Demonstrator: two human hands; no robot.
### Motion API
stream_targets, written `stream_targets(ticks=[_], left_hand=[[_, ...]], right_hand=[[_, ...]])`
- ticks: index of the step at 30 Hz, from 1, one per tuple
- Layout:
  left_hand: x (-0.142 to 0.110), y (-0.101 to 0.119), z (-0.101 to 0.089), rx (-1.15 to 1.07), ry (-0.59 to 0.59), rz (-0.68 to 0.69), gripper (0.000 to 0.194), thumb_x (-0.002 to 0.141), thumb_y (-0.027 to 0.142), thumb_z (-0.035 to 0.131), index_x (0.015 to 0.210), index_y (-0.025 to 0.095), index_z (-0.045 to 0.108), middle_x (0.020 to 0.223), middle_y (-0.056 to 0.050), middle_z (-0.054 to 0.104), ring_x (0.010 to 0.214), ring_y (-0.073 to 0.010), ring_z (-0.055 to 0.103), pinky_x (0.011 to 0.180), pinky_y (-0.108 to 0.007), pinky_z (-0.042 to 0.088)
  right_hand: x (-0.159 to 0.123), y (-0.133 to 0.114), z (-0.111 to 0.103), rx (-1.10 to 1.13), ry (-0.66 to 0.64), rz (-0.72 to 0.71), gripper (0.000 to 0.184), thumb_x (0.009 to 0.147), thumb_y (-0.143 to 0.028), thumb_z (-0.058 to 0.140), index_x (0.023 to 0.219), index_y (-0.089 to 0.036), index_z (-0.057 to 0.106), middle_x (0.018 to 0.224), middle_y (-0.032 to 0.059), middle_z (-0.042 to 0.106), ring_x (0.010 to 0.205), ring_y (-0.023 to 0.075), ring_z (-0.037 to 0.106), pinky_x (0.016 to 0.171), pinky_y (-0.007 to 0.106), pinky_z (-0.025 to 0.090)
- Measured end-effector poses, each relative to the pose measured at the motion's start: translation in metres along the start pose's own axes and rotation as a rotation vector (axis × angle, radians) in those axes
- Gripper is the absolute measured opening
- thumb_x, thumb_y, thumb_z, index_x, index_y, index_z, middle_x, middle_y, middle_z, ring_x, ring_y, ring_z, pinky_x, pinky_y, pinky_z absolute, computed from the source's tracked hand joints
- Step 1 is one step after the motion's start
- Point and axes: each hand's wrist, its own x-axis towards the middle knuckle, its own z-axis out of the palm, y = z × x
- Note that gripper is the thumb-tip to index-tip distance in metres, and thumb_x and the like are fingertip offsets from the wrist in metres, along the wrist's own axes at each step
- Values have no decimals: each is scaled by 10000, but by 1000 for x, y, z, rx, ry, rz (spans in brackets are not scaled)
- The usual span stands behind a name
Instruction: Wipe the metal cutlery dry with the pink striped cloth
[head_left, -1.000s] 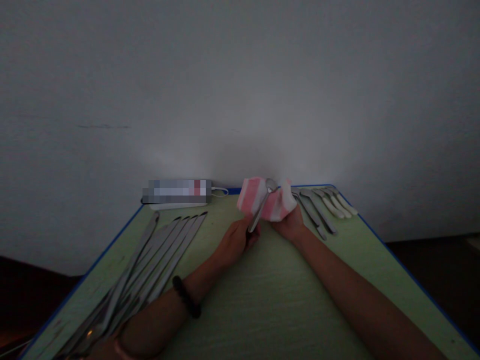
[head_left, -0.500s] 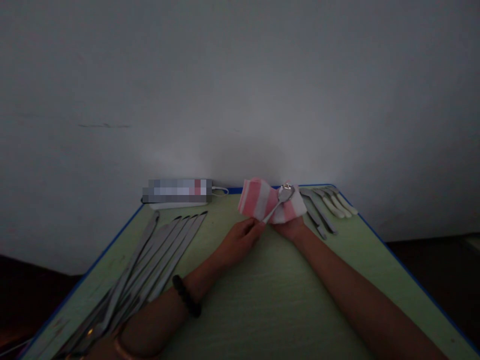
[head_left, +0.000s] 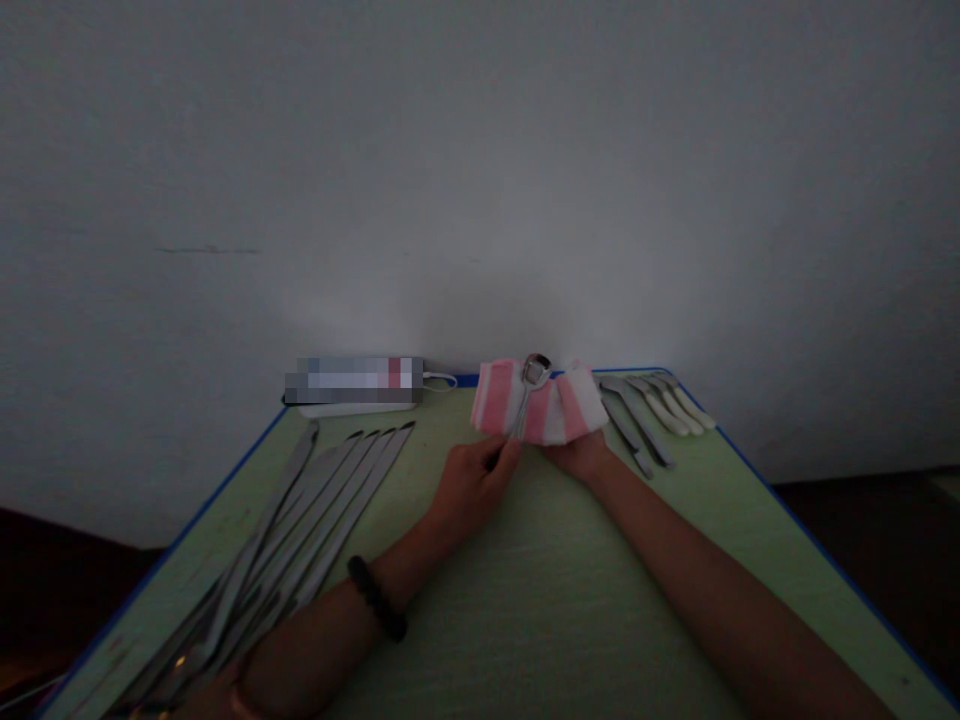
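Note:
My left hand (head_left: 480,478) pinches the lower end of a metal spoon (head_left: 535,372) by its handle, the bowl pointing up and away. Behind the spoon spreads a pink-and-white striped cloth (head_left: 551,415). My right hand (head_left: 581,457) is under the cloth and holds it from beneath; the cloth covers most of its fingers. The spoon lies in front of the cloth, its bowl near the cloth's upper edge.
Several long metal utensils (head_left: 360,495) lie fanned out on the left of the green table (head_left: 480,630). At the back right are metal utensils (head_left: 637,420) and several white-handled ones (head_left: 679,408). A blurred-out box (head_left: 356,382) with a white cable stands against the wall (head_left: 480,180).
The spoon's bowl first swung right across the cloth, then back left, and the spoon now stands more upright. The cloth shifted and refolded slightly. Both forearms stay nearly in place.

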Motion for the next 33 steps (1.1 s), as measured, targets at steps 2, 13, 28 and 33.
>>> stream_targets(ticks=[2, 13, 28, 33], left_hand=[[1, -1, 2, -1, -46, 4, 392, 852, 378, 395, 513, 180, 403, 481, 56, 350, 480, -100, 389, 494, -231, 243], [1, 3, 1, -21, -84, -23, 408, 867, 362, 359, 514, 180, 452, 465, 47, 429, 472, -110, 444, 495, -222, 297], [5, -2, -1, 1, -34, -63, 410, 867, 410, 345, 528, 194, 423, 486, 40, 426, 491, -124, 432, 511, -243, 279], [3, -2, 2, -7, -44, -63, 395, 857, 416, 373, 535, 194, 434, 497, 41, 431, 505, -126, 432, 508, -241, 271]], right_hand=[[2, 1, -2, -13, -15, 33, 547, 861, -607, 239, 1072, -246, 592, 1027, 41, 678, 1006, 203, 597, 873, 394, 480], [-1, -3, 6, 14, 50, 26, 644, 899, -568, 87, 960, -229, 631, 957, 11, 698, 959, 158, 617, 965, 332, 428], [0, -2, 3, 1, 56, 25, 606, 894, -576, 152, 1068, -211, 603, 1053, 23, 675, 1020, 161, 603, 975, 342, 427], [2, 1, -1, 17, 19, -44, 468, 910, -517, 228, 960, -272, 623, 1021, -23, 685, 1002, 148, 610, 991, 351, 413]])
